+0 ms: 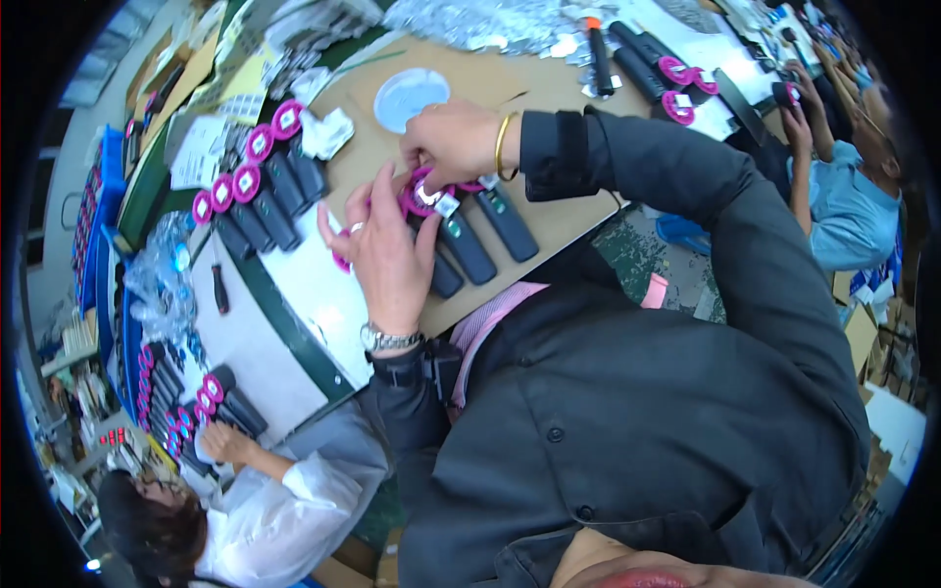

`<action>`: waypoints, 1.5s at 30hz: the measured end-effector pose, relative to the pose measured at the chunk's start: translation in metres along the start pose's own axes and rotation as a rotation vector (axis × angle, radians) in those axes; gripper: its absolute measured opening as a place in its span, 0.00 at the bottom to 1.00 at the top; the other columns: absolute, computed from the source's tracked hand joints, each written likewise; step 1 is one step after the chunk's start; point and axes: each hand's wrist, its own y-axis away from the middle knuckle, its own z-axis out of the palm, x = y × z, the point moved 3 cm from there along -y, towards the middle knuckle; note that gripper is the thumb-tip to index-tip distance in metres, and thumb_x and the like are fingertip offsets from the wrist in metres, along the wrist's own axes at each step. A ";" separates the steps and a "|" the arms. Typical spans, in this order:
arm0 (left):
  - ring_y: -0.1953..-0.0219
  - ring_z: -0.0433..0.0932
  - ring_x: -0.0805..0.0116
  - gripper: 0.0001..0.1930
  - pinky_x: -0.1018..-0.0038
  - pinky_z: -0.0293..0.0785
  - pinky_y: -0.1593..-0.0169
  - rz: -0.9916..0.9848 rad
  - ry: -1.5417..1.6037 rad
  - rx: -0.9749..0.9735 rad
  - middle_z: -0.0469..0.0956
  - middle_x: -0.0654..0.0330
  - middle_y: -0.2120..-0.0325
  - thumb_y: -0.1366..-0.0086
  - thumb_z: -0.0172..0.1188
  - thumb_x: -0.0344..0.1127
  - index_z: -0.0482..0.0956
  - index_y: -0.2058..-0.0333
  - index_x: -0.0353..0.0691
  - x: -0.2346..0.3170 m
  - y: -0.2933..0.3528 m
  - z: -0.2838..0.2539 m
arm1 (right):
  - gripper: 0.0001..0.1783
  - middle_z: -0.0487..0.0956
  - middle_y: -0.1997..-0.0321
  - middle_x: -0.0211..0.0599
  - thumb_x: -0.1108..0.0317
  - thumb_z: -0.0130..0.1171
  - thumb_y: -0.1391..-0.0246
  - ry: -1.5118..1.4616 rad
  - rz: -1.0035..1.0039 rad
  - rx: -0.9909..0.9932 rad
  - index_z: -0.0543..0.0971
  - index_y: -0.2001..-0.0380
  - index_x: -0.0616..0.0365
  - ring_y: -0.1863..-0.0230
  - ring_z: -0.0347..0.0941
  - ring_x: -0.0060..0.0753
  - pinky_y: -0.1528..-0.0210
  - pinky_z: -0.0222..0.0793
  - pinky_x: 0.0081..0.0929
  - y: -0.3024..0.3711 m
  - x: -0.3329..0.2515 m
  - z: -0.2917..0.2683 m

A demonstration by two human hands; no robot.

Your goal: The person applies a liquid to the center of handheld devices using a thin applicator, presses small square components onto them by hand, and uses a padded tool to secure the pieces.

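Over a brown board, both my hands meet at the magenta ring head (420,201) of a black-handled handheld device. My left hand (387,260), with a watch at the wrist, holds this head between thumb and index finger; its other fingers stick out. From above, my right hand (456,142), with a gold bangle, presses bent fingers and thumb onto the ring's middle, where something shiny shows. What the right fingers pinch is hidden. Just below lie black handles (468,250) side by side, another handle (507,223) to their right. Beyond my hands is a pale round disc (412,98).
More magenta-headed devices (245,181) line up at left, others (676,73) at far right. A screwdriver (221,284) and crumpled white tissue (326,132) lie on the table. One co-worker in white (284,510) handles devices at lower left; another in light blue (853,211) works at right.
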 end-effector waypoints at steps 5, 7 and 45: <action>0.33 0.75 0.57 0.38 0.40 0.35 0.20 -0.068 -0.057 0.079 0.85 0.58 0.46 0.38 0.80 0.41 0.76 0.30 0.43 -0.002 0.017 -0.023 | 0.09 0.89 0.64 0.43 0.64 0.73 0.42 -0.143 0.169 0.273 0.90 0.62 0.56 0.62 0.86 0.45 0.57 0.81 0.38 0.040 0.067 -0.051; 0.34 0.75 0.59 0.35 0.42 0.35 0.21 -0.090 -0.094 0.172 0.85 0.61 0.47 0.36 0.79 0.42 0.79 0.32 0.46 -0.011 0.022 -0.028 | 0.07 0.89 0.65 0.44 0.65 0.71 0.41 0.146 0.341 0.326 0.90 0.62 0.55 0.62 0.86 0.45 0.56 0.81 0.38 0.065 0.119 -0.075; 0.29 0.70 0.55 0.45 0.35 0.32 0.22 -0.187 -0.045 0.098 0.85 0.60 0.45 0.40 0.78 0.40 0.70 0.25 0.43 -0.028 0.039 -0.021 | 0.07 0.89 0.63 0.44 0.72 0.72 0.37 -0.295 -0.196 -0.016 0.87 0.59 0.63 0.62 0.87 0.40 0.57 0.81 0.36 -0.014 -0.049 -0.031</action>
